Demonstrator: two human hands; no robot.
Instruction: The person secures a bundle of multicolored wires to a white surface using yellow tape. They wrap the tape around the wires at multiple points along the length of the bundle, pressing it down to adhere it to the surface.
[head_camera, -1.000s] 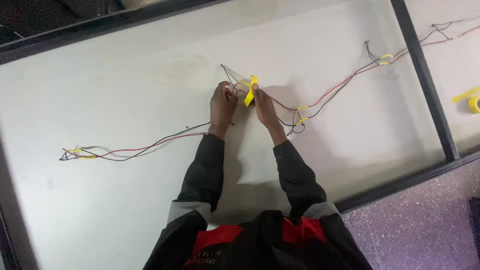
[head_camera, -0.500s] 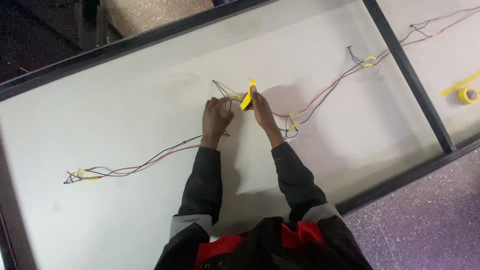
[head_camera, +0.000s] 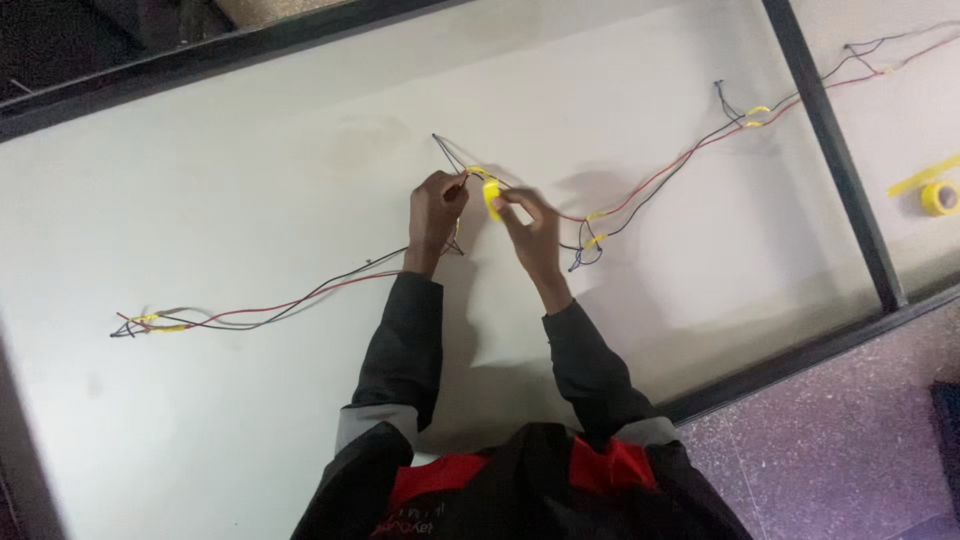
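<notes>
One white table (head_camera: 250, 420), matt and faintly smudged, fills most of the head view; a black frame borders it along the far edge and the near right edge, and a black bar (head_camera: 830, 150) crosses it at the right, with a second white panel beyond. One long wire bundle (head_camera: 650, 195), red and black strands, trails across the table from its left part, through the middle, and under or over the bar to the far right corner; which, cannot be told. Yellow tape bands mark it at intervals, one at its left end (head_camera: 165, 325). Left hand (head_camera: 435, 210): at the table's middle, fingers closed on the bundle, loose black strand ends fanning out beyond it. Right hand (head_camera: 530, 225): just beside the left, thumb and fingertips pinched on a short yellow tape strip (head_camera: 491, 196) that meets the bundle between both hands. One yellow tape roll (head_camera: 940, 197) lies on the panel past the bar, a strip trailing from it. Speckled grey floor (head_camera: 830, 460) shows below the table's near right edge; dark floor lies beyond the far edge. Black sleeves with grey bands.
</notes>
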